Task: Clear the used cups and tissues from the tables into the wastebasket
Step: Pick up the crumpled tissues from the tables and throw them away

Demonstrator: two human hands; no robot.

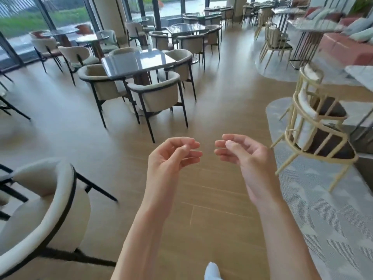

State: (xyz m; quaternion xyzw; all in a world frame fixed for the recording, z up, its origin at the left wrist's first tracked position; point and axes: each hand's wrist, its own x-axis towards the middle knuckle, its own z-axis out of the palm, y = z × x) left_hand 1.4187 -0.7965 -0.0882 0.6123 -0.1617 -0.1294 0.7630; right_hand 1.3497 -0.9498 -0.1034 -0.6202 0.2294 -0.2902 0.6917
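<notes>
A: Both hands are up in front of the person and neither carries anything. The left hand (173, 153) has its fingers loosely curled, thumb near the fingertips, with nothing between them. The right hand (241, 153) is the same, relaxed and bare.

B: So why hold them out like that?

A: My guess is they are simply kept in view and ready while the person crosses the wooden floor (212, 110) between tables. They face each other over open floor, close but not touching.

B: Where are the cups and tissues, then?

A: None show. The nearest square table (137, 61), with cream armchairs (159, 98) pushed in around it, has a glossy top and I can see nothing lying on it. The tables farther back by the windows (66, 15) are too blurred and small to judge.

B: And the wastebasket?

A: Not in sight either. To the right there are stacked gold-framed chairs (314, 126) standing on a grey patterned rug (323, 209), and a cream armchair back at the near left, but no bin among them.

B: Which step would you call this?

A: Walking and looking, I'd say: hunting for the next table that has litter on it. How much remains I cannot tell.
</notes>
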